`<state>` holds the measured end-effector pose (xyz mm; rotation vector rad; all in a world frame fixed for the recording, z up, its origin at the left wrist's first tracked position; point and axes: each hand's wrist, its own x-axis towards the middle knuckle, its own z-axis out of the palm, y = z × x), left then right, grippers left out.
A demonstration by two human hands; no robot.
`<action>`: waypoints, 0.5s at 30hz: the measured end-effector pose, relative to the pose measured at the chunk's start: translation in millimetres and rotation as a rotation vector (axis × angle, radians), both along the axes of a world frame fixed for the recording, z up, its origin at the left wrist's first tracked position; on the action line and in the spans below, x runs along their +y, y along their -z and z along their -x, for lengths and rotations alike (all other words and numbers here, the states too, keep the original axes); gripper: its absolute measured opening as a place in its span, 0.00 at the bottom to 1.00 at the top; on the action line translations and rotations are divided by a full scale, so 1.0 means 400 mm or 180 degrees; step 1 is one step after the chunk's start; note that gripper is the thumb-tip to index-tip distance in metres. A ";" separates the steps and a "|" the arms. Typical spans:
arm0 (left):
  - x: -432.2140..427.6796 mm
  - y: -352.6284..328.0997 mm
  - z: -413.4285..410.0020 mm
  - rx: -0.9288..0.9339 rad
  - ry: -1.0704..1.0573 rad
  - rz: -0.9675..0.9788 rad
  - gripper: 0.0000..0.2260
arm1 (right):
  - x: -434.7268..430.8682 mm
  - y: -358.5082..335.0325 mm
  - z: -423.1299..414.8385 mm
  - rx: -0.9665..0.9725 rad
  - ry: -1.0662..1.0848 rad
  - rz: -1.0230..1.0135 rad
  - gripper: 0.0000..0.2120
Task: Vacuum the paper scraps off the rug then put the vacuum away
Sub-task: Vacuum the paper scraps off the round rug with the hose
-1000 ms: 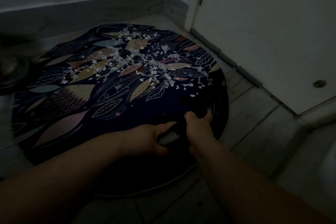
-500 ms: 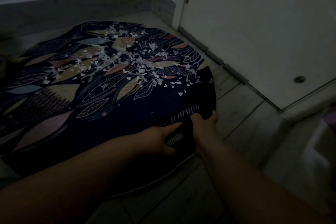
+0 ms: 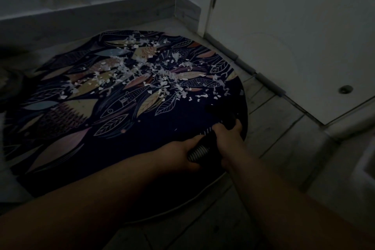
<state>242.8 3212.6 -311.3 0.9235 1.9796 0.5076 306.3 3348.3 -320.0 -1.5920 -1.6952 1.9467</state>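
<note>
Paper scraps (image 3: pixel 154 73) lie in a white scatter across the far middle of the rug (image 3: pixel 71 128). As far as this dim light lets me see, the scatter looks the same as it did a second ago, with none of it cleared. What has changed is where I am working. Over the last second both hands have carried the vacuum (image 3: pixel 220 112) rightward, from over the rug's near dark patch to its near right edge, close to the bare floor tiles (image 3: pixel 274 138). Its dark front end now points toward the stray scraps on the right fringe of the scatter. I judge that the cleaning proper is only about to begin, with the putting away far ahead. My left hand (image 3: pixel 180 154) is wrapped round the ribbed hose (image 3: pixel 197 152). My right hand (image 3: pixel 228 135), just far and right of it, is curled round the dark body ahead of the hose, so neither hand is free. That body is so dark against the rug that I cannot tell where its mouth ends or whether it touches the pile. From my grip the closest scraps lie just beyond the front end, far and slightly left. The thick of them sits further off, far and left, well apart from my hands.
</note>
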 end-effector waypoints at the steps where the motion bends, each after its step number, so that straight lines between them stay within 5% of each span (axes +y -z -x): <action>1: 0.004 0.000 0.000 -0.0003 0.0014 -0.0003 0.37 | 0.004 -0.001 0.000 0.0016 0.0022 0.0013 0.38; 15: 0.052 0.014 0.007 -0.0066 -0.0155 -0.0055 0.37 | 0.052 -0.010 0.018 -0.0096 -0.0084 -0.0094 0.38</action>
